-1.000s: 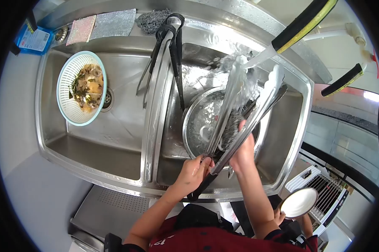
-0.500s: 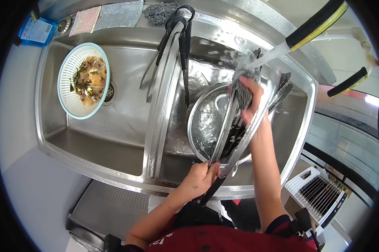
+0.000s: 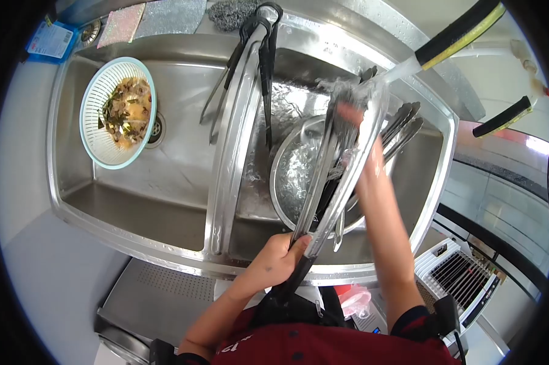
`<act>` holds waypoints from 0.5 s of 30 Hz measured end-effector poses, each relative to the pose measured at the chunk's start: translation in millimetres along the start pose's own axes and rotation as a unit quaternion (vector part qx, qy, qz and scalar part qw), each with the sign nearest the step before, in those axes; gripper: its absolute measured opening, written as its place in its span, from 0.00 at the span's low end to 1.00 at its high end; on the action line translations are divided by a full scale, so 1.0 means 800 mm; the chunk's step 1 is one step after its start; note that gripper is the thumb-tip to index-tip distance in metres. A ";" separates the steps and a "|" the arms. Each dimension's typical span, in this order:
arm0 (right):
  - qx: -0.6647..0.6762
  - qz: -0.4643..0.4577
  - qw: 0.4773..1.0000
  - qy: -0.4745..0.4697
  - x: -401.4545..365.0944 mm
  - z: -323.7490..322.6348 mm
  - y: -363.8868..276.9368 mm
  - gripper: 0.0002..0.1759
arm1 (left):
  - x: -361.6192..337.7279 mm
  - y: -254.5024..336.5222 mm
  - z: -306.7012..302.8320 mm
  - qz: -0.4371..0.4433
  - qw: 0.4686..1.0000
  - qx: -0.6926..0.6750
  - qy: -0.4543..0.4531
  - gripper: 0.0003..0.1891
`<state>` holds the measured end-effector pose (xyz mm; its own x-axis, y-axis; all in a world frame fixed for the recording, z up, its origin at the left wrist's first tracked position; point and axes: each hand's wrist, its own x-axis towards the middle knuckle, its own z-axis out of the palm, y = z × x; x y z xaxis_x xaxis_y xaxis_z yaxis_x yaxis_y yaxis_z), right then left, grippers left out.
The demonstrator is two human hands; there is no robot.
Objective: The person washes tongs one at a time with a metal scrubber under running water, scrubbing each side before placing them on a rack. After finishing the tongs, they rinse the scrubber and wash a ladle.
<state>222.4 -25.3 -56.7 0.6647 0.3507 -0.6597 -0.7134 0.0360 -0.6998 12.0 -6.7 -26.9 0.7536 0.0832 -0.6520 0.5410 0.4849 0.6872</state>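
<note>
My left hand (image 3: 282, 260) is closed around the lower part of long metal tongs (image 3: 315, 182) with black handle sections, held slanting over the right sink basin. Between the tong arms, near their far ends, my right hand (image 3: 361, 125) is blurred and pressed to a grey scouring pad (image 3: 346, 118). Water from a black hose (image 3: 454, 38) pours over the pad and the tongs. Below them a round metal bowl (image 3: 290, 173) holds water and utensils. More black-tipped tongs (image 3: 402, 121) lean at the bowl's right side.
A pale green colander (image 3: 92, 137) with food scraps sits in the left basin beside the drain. Black tongs (image 3: 263, 79) hang over the sink divider (image 3: 226, 176). Another scouring pad (image 3: 233, 15) and cloths (image 3: 172, 17) lie on the back ledge. A white rack (image 3: 463, 274) stands at right.
My right hand and the pad have shifted slightly up and left along the tongs. The tong arms are closer together. A pink plastic bag now shows below the sink's front edge.
</note>
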 end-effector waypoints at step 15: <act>0.032 -0.062 0.997 0.030 0.022 -0.040 0.002 0.21 | 0.004 -0.011 0.001 0.003 1.000 0.010 0.002 0.12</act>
<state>240.1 -48.7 -78.6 0.7599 0.2830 -0.5852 -0.6357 0.1358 -0.7599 10.1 -11.6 -34.6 0.7548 0.0893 -0.6498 0.5446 0.4669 0.6967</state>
